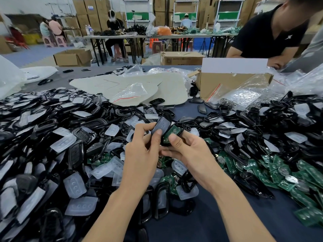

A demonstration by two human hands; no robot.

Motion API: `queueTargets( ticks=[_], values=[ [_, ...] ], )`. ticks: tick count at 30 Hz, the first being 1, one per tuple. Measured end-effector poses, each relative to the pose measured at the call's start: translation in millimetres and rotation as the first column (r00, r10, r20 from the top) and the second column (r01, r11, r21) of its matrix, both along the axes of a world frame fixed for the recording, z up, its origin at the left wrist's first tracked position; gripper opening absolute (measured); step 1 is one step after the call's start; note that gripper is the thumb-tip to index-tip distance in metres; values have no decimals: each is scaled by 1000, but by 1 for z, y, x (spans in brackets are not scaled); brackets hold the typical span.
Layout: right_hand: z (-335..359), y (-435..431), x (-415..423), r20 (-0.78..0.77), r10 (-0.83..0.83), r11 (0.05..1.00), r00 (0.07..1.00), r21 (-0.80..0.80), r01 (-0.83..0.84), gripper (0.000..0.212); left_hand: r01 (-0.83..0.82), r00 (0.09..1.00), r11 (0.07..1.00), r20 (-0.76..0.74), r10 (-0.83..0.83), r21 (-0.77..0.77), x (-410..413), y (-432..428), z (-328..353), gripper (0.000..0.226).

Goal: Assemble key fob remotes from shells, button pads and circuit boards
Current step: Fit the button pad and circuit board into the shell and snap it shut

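Above the middle of the table my left hand [141, 152] pinches a black shell half [161, 125] with a translucent button pad showing in it, tilted up. My right hand [188, 151] grips a second black shell half [164, 142] with a green circuit board [172, 131] lying in it, my thumb pressing on the board. The two halves touch edge to edge between my hands. Loose translucent button pads [63, 142], black shells [76, 151] and green circuit boards [279, 173] lie heaped all around.
A cardboard box [225, 82] stands at the back right, with plastic bags [251, 95] beside it. Pale foam sheets [139, 84] lie at the back centre. A person in a black shirt [267, 32] leans over the far right edge. Bare blue tabletop [201, 224] shows near my right forearm.
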State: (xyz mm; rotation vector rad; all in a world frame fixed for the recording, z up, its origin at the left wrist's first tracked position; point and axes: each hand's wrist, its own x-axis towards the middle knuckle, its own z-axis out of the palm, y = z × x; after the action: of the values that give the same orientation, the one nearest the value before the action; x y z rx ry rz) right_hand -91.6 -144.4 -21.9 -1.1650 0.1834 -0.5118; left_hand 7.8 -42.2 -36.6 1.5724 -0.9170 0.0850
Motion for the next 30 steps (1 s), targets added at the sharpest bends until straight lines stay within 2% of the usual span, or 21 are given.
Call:
queueTargets(
  ticks=[9, 15, 18, 23, 26, 30],
  values=[
    [3, 1, -1, -4, 16, 999, 1000, 35, -16, 28, 25, 997, 999, -73, -27, -22, 0, -1, -1, 11],
    [4, 1, -3, -23, -11, 999, 1000, 51, 12, 19, 36, 999, 999, -31, -36, 2, 0, 0, -2, 11],
    [4, 2, -2, -59, -57, 998, 997, 27, 59, 19, 48, 998, 998, 40, -50, 41, -2, 1, -1, 16],
    [5, 4, 0, -120, -155, 987, 981, 28, 160, 40, 99, 965, 983, 227, -134, 157, -1, 3, -5, 16],
    [4, 5, 1, -136, -166, 979, 977, 100, 180, 49, 68, 945, 967, 295, -142, 248, -1, 4, -5, 22],
    [3, 4, 1, -143, -151, 975, 978, 144, 172, 54, -38, 903, 959, 421, -88, 282, -2, 4, -2, 29]
  ],
)
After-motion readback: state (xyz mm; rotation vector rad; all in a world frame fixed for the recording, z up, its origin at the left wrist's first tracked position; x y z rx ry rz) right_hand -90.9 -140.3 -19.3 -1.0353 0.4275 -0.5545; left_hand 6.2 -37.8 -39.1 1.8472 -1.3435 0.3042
